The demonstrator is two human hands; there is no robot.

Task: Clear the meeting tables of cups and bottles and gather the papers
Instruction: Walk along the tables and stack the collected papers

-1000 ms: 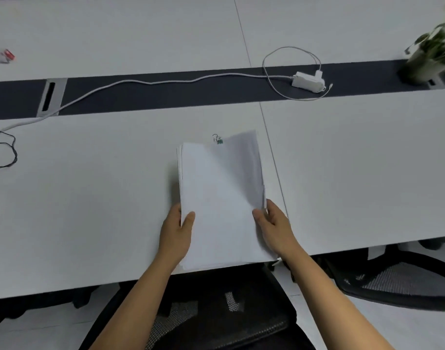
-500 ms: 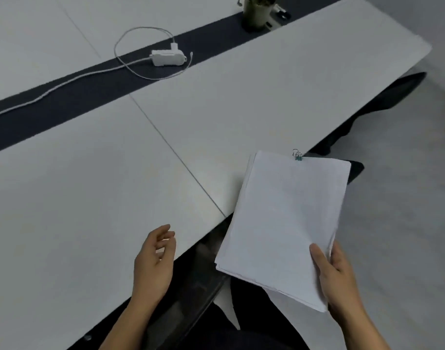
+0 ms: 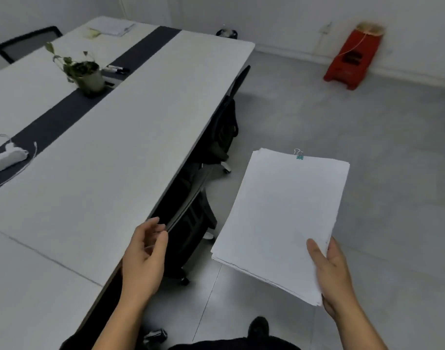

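A: White paper, a thick stack of sheets point(image 3: 282, 218), sits in your right hand point(image 3: 330, 271) at the lower right of the frame, thumb on top and fingers underneath at its near corner. A small binder clip point(image 3: 299, 155) shows at the far edge.

B: Where is it relative to the table?

A: Off it entirely. The stack hangs over the floor point(image 3: 368, 137), right of the table's edge point(image 3: 191, 147), its long axis running from your hand up towards the centre of the frame.

B: And your left hand?

A: Your left hand point(image 3: 144, 258) is at the table's near edge, lower centre, fingers loosely curled and grasping nothing.

B: What does the next move turn on?

A: More papers point(image 3: 112, 27) lie at the far end of the table, upper left of the frame, well apart from both hands. They lie up and to the left, so your free left hand is on the nearer side; my guess is that you walk along the table and take them with it.

B: Any cups or bottles?

A: None that I can make out. There is a potted plant point(image 3: 86, 72), two markers point(image 3: 117, 69) beside it, and a charger point(image 3: 6, 159) with its cable at the left edge.
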